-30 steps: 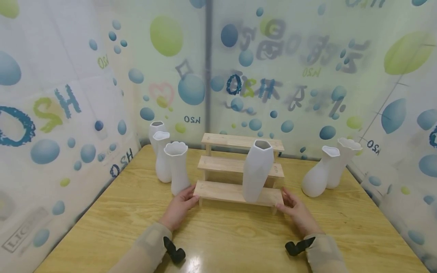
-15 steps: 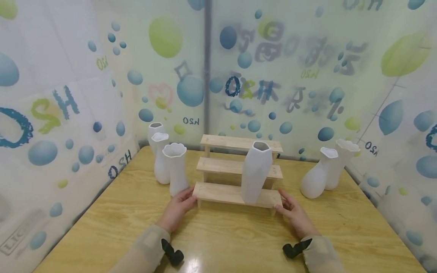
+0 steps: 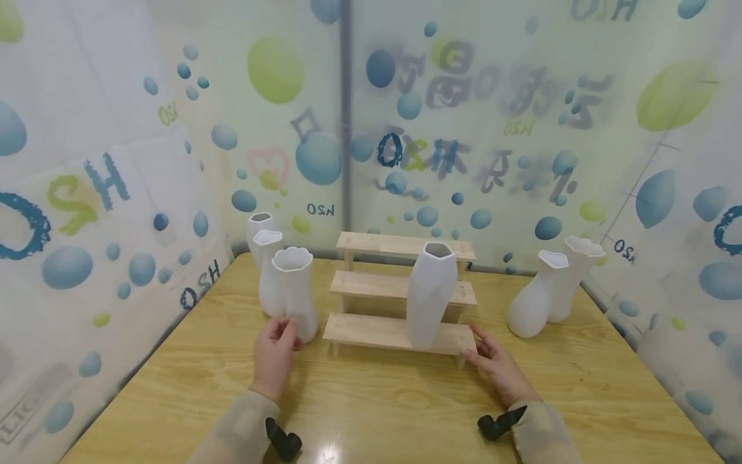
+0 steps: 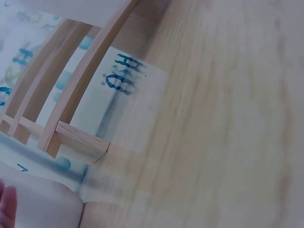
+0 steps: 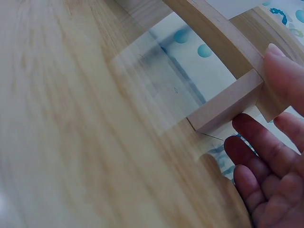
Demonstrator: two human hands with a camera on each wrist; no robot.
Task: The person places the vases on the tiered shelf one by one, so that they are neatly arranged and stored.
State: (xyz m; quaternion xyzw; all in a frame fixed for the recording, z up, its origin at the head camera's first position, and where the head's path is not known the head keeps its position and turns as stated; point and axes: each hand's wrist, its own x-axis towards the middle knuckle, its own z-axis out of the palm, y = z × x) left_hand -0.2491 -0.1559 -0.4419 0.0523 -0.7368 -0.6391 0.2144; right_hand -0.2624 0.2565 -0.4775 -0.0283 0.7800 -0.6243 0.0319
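Left hand [image 3: 275, 351] sat at the base of the front fluted vase [image 3: 297, 290], toward the counter's left edge; fingertips overlapped the lower body in the head view, so whether it gripped, touched or just hovered beside it, cannot tell. Left wrist view caught only a bit of finger at the frame edge, next to white ceramic. Right hand [image 3: 500, 368] was grasping the right end of the wooden stand [image 3: 362, 330]: thumb on the bottom board, other fingers bent beside and below, near the end leg.

Stand had three steps, placed mid-counter close to the far edge. Faceted vase [image 3: 430, 293], white, stood on the bottom step, right of its middle, in front of the upper two steps.

Left of stand, on the counter [image 3: 377, 403]: front fluted vase, then a wavy-rimmed vase [image 3: 269, 277] behind it, then an angular-rimmed vase [image 3: 259, 225] nearest the far left corner. Right of stand, toward the right edge: pear-shaped vase [image 3: 529, 309] with rear fluted vase [image 3: 574, 277] just behind. All white. Patterned curtain [image 3: 319, 71], blue and green spots, "H2O" lettering mirrored, hung beyond the far edge. Beige sleeves [image 3: 242, 428] covered both forearms.
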